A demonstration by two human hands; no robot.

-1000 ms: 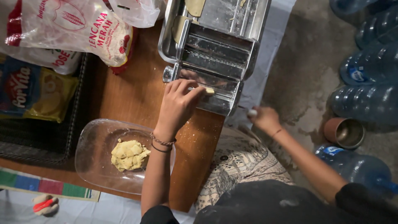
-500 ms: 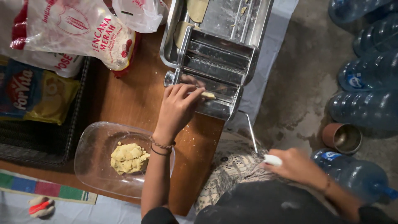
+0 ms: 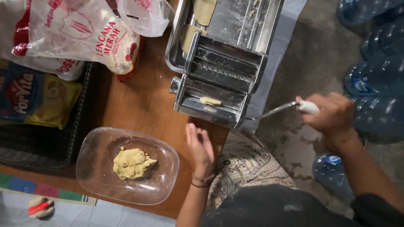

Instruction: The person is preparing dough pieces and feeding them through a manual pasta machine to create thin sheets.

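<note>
A metal pasta roller [image 3: 219, 80] stands at the far edge of a brown wooden table [image 3: 139, 109]. A small piece of yellow dough [image 3: 210, 101] lies in its roller slot. My right hand [image 3: 330, 115] grips the white handle of the roller's crank [image 3: 290, 107], out to the right of the machine. My left hand [image 3: 201, 148] rests flat and empty on the table just below the machine, fingers together. A clear glass bowl [image 3: 164, 176] with a lump of yellow dough [image 3: 132, 163] sits left of that hand.
Strips of dough lie in a metal tray [image 3: 252, 21] behind the roller. Flour bags [image 3: 75, 38] and a yellow packet [image 3: 38, 101] on a dark tray fill the left side. Large blue water bottles [image 3: 374, 75] stand on the floor at right.
My left hand has left the roller slot and come down flat onto the table. My right hand has swung the crank handle from low up to the right.
</note>
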